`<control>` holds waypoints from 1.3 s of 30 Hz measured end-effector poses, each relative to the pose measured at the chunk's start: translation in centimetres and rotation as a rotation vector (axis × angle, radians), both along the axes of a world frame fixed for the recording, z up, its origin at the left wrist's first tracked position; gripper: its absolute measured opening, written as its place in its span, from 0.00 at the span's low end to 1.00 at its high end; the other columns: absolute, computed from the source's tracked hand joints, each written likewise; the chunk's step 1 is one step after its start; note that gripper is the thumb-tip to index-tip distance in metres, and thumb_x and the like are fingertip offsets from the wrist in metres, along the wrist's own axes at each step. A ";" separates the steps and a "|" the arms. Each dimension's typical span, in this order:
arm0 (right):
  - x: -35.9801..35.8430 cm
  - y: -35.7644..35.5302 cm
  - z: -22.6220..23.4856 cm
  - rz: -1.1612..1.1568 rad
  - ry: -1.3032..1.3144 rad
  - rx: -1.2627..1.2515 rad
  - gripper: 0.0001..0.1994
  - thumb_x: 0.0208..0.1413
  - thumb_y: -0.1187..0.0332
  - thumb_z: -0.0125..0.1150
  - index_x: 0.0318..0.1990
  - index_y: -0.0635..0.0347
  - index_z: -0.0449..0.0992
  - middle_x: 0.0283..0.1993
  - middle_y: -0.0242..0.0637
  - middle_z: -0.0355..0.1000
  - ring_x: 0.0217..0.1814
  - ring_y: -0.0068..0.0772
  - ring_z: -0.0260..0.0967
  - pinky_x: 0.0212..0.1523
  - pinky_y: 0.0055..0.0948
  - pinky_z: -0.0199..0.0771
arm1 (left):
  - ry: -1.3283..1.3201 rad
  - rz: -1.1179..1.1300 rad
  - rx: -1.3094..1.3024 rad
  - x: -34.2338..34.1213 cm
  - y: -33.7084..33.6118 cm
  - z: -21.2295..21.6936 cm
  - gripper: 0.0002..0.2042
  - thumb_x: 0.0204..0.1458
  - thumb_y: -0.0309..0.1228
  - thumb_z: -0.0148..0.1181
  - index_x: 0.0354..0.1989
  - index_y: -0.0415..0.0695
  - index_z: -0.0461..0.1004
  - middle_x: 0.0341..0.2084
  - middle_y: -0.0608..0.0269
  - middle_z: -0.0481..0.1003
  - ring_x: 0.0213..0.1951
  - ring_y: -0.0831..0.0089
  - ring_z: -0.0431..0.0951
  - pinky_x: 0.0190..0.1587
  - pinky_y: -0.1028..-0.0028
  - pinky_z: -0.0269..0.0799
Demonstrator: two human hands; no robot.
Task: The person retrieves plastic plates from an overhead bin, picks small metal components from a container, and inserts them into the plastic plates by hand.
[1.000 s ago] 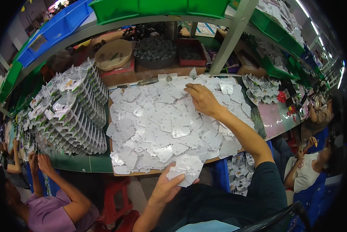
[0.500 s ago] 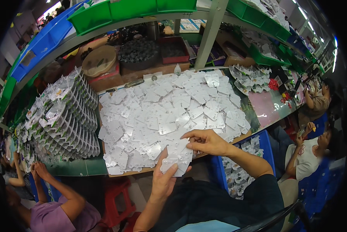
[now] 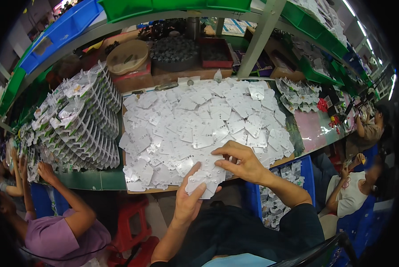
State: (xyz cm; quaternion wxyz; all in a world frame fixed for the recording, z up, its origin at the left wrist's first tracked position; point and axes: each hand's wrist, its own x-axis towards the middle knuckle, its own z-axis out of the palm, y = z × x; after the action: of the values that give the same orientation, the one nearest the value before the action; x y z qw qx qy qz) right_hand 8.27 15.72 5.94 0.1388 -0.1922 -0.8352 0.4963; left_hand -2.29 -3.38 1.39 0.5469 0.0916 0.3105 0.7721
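Since a second ago, the right hand (image 3: pixel 248 169) has drawn back from the far part of the white plate pile (image 3: pixel 173 120) to the table's (image 3: pixel 99 180) near edge. There the left hand's (image 3: pixel 189 202) fingers clamp a small plate stack (image 3: pixel 206 180), flat, angular, dotted; right fingers curl beside it, grip unclear.

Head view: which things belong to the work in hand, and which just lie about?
Apparently in use:
left hand, gripping white pieces
right hand, close to them, contact unclear
spread of similar white pieces

Seemingly just lying about:
stacked parts, left
blue crate, right
tan bowl
red tray
red stool
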 end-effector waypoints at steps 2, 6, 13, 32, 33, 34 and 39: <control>-0.4 0.1 -0.1 0.021 -0.004 0.010 0.13 0.56 0.70 0.68 0.49 0.59 0.80 0.38 0.37 0.73 0.36 0.27 0.71 0.32 0.25 0.72 | 0.002 -0.033 -0.010 -0.2 0.1 -0.1 0.29 0.63 0.20 0.49 0.72 0.34 0.48 0.62 0.42 0.63 0.61 0.53 0.70 0.61 0.49 0.72; -1.1 1.0 -0.9 0.106 0.114 0.112 0.14 0.55 0.73 0.68 0.49 0.59 0.80 0.40 0.35 0.71 0.37 0.21 0.69 0.32 0.20 0.69 | -0.009 -0.019 -0.019 -0.5 0.1 -0.1 0.28 0.62 0.21 0.50 0.70 0.34 0.50 0.61 0.42 0.64 0.61 0.53 0.71 0.60 0.50 0.73; -1.3 1.3 -0.8 -0.010 -0.103 -0.480 0.13 0.58 0.73 0.66 0.50 0.66 0.77 0.36 0.29 0.70 0.31 0.14 0.66 0.29 0.17 0.66 | -0.050 0.003 0.000 -1.3 0.3 -0.4 0.26 0.62 0.23 0.52 0.68 0.35 0.53 0.58 0.42 0.66 0.59 0.52 0.72 0.60 0.51 0.73; -9.4 13.7 -3.6 -0.331 0.064 -0.220 0.13 0.58 0.71 0.64 0.46 0.73 0.78 0.34 0.40 0.79 0.30 0.25 0.78 0.25 0.21 0.74 | -0.028 -0.032 0.004 -0.6 -0.2 -0.9 0.22 0.60 0.21 0.52 0.63 0.37 0.60 0.54 0.46 0.69 0.56 0.51 0.74 0.57 0.45 0.75; -10.1 14.3 -4.4 -0.347 0.037 -0.236 0.12 0.58 0.72 0.63 0.45 0.73 0.79 0.35 0.41 0.79 0.31 0.27 0.79 0.25 0.21 0.75 | -0.031 -0.040 -0.007 -0.6 -0.3 -0.8 0.22 0.60 0.21 0.52 0.63 0.36 0.59 0.54 0.45 0.70 0.56 0.51 0.75 0.57 0.46 0.75; -11.0 14.6 -5.5 -0.336 0.036 -0.236 0.12 0.58 0.72 0.63 0.45 0.73 0.79 0.35 0.41 0.79 0.31 0.27 0.79 0.25 0.21 0.75 | -0.031 -0.029 -0.006 -0.8 -0.6 -0.8 0.22 0.60 0.21 0.52 0.63 0.36 0.59 0.54 0.45 0.70 0.56 0.51 0.75 0.57 0.46 0.75; -12.4 15.0 -7.4 -0.348 -0.065 -0.180 0.12 0.60 0.71 0.62 0.46 0.71 0.79 0.34 0.40 0.79 0.29 0.25 0.79 0.24 0.21 0.74 | -0.059 -0.070 -0.025 -1.5 -1.3 -1.2 0.24 0.61 0.22 0.54 0.64 0.32 0.56 0.55 0.42 0.68 0.55 0.51 0.75 0.59 0.52 0.74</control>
State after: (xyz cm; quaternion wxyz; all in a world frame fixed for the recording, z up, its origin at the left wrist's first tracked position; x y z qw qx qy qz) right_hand -4.11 30.68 -1.44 0.1777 -0.3612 -0.7455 0.5312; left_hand -3.81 -4.68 0.23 0.5835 0.0726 0.3004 0.7510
